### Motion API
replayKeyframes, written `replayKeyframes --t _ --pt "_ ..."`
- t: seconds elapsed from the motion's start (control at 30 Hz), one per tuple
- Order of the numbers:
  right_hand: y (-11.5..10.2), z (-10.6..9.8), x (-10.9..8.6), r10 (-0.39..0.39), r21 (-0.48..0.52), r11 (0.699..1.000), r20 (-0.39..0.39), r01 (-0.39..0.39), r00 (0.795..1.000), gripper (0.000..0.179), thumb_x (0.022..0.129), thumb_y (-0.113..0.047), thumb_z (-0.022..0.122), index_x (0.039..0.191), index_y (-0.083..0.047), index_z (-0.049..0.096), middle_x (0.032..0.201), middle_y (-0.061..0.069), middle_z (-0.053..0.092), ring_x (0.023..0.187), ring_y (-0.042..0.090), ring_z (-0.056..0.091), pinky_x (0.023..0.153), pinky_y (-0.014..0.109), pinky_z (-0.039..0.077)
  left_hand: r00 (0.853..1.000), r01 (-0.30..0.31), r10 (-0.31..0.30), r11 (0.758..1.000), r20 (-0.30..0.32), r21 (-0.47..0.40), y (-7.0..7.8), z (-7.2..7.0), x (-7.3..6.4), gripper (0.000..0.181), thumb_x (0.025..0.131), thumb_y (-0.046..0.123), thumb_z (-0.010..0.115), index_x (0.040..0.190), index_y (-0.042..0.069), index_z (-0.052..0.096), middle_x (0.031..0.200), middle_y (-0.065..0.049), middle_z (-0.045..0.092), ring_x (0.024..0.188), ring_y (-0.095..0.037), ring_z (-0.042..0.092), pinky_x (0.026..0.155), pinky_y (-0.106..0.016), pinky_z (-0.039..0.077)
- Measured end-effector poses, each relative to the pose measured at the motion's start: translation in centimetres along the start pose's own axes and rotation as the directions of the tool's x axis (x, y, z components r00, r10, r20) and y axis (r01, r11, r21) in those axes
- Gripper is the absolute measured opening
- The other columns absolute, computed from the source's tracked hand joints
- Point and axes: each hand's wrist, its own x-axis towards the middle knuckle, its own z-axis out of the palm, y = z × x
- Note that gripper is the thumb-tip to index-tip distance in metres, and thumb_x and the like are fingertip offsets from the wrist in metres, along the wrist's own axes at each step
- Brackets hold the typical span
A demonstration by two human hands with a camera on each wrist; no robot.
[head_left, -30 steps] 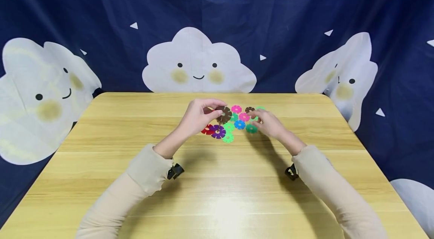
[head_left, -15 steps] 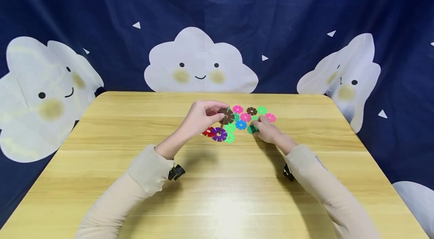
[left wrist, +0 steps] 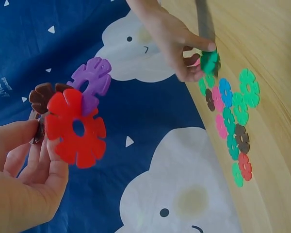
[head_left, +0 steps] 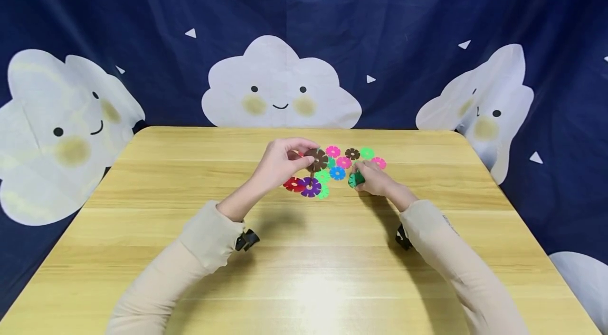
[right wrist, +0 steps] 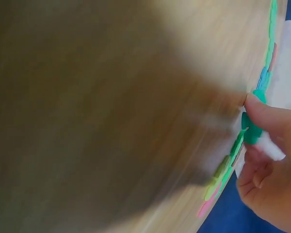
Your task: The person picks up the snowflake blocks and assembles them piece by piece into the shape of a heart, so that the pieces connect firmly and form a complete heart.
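Between thumb and fingers, my left hand (head_left: 282, 163) holds a joined cluster of notched flower-shaped plastic discs. Its brown disc (head_left: 317, 160) is at the fingertips, and a purple disc (head_left: 311, 187) and a red disc (left wrist: 63, 128) stick out from it. In the left wrist view the red one faces the camera, with the purple one (left wrist: 92, 87) slotted behind its upper edge. To the right, my right hand (head_left: 375, 178) pinches a dark green flower disc (left wrist: 210, 63), tilted up on edge. The right wrist view shows thumb and fingers on that green disc (right wrist: 253, 128).
Several loose flower discs lie between and beyond the hands: a blue disc (head_left: 337, 173), a pink disc (head_left: 333, 151), a dark brown disc (head_left: 352, 153) and a light green disc (head_left: 367, 152) among them. Behind the wooden table (head_left: 309, 250) hangs a navy cloth (head_left: 404, 24) with clouds.
My right hand has come down onto the green disc, pinched it and tipped it up from the table. The left hand keeps its hold on the cluster, nearly still.
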Motion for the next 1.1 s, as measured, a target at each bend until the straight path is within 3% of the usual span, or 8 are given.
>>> replayKeyframes --t 0.17,0.3,0.5,0.7,0.87,0.97,1.03,1.1 --pt "-0.3 -0.2 -0.2 -0.049 -0.024 0.999 -0.008 0.049 0.999 0.023 0.081 -0.002 0.065 0.099 -0.005 0.051 0.092 0.01 0.062 0.089 0.026 0.059 0.081 0.043 0.047 1.0 0.006 -0.006 1.0 -0.014 0.005 -0.1 -0.2 0.0 0.024 0.082 0.003 0.065 0.106 0.006 0.066 0.096 -0.012 0.064 0.075 -0.021 0.065 0.068 -0.029 0.053" --pt "-1.1 -1.0 -0.7 -0.147 -0.019 0.989 -0.093 0.145 0.985 0.024 0.083 0.001 0.061 0.106 -0.002 0.054 0.094 0.014 0.065 0.087 0.03 0.062 0.082 0.047 0.047 1.0 0.004 -0.004 1.0 -0.012 0.001 -0.2 -0.3 0.0 0.024 0.082 0.003 0.065 0.105 0.005 0.066 0.092 -0.013 0.064 0.073 -0.026 0.065 0.061 -0.025 0.05" --pt "-3.4 -3.0 -1.5 -0.238 0.087 0.956 -0.339 0.282 0.91 0.023 0.083 0.003 0.062 0.105 0.0 0.057 0.089 0.014 0.066 0.075 0.023 0.061 0.064 0.035 0.05 1.0 0.008 -0.008 1.0 -0.02 0.001 -0.4 -0.2 0.0 0.024 0.082 0.001 0.065 0.105 0.005 0.066 0.09 -0.012 0.064 0.068 -0.02 0.064 0.057 -0.023 0.049" --pt "-5.6 -4.0 -2.2 -0.269 0.18 0.89 -0.533 0.418 0.802 0.01 0.081 0.002 0.064 0.09 -0.001 0.06 0.08 0.01 0.065 0.061 0.013 0.05 0.053 0.023 0.043 0.999 0.014 -0.013 1.0 -0.035 0.023 -0.5 -0.2 0.1 0.022 0.082 0.002 0.065 0.104 0.003 0.064 0.091 -0.013 0.064 0.07 -0.022 0.064 0.061 -0.028 0.051" --pt "-7.5 -4.1 -2.4 -0.361 0.129 0.814 -0.652 0.567 0.666 0.013 0.075 0.01 0.066 0.082 0.001 0.06 0.075 0.012 0.063 0.062 0.01 0.05 0.053 0.023 0.043 0.999 0.039 -0.039 0.999 -0.035 0.017 -0.6 -0.1 0.2 0.021 0.083 0.002 0.064 0.104 0.002 0.061 0.092 -0.014 0.063 0.075 -0.028 0.064 0.067 -0.033 0.052" --pt "-8.3 -4.0 -2.3 -0.416 0.076 0.765 -0.699 0.639 0.581 0.005 0.081 -0.001 0.063 0.079 0.002 0.059 0.072 0.013 0.062 0.06 0.011 0.049 0.053 0.022 0.042 0.999 0.043 -0.042 0.999 -0.027 0.004 -0.6 0.0 0.2 0.021 0.083 0.001 0.063 0.104 0.001 0.06 0.092 -0.014 0.061 0.075 -0.029 0.064 0.065 -0.029 0.052" --pt "-8.6 -3.9 -2.3 -0.445 0.049 0.736 -0.717 0.675 0.537 0.016 0.085 -0.013 0.061 0.078 0.002 0.06 0.071 0.013 0.062 0.059 0.012 0.049 0.053 0.02 0.041 0.999 0.044 -0.044 0.999 -0.023 -0.006 -0.6 0.1 0.2 0.021 0.083 0.001 0.063 0.104 0.001 0.06 0.091 -0.013 0.061 0.074 -0.028 0.064 0.063 -0.027 0.052" --pt "-8.9 -3.8 -2.2 -0.47 0.024 0.713 -0.726 0.701 0.502 0.017 0.086 -0.013 0.061 0.078 0.002 0.06 0.071 0.011 0.061 0.059 0.011 0.048 0.052 0.019 0.04 0.999 0.037 -0.038 0.999 -0.013 -0.017 -0.5 0.2 0.2 0.021 0.083 0.0 0.063 0.104 0.0 0.06 0.09 -0.014 0.061 0.073 -0.025 0.065 0.063 -0.027 0.052"
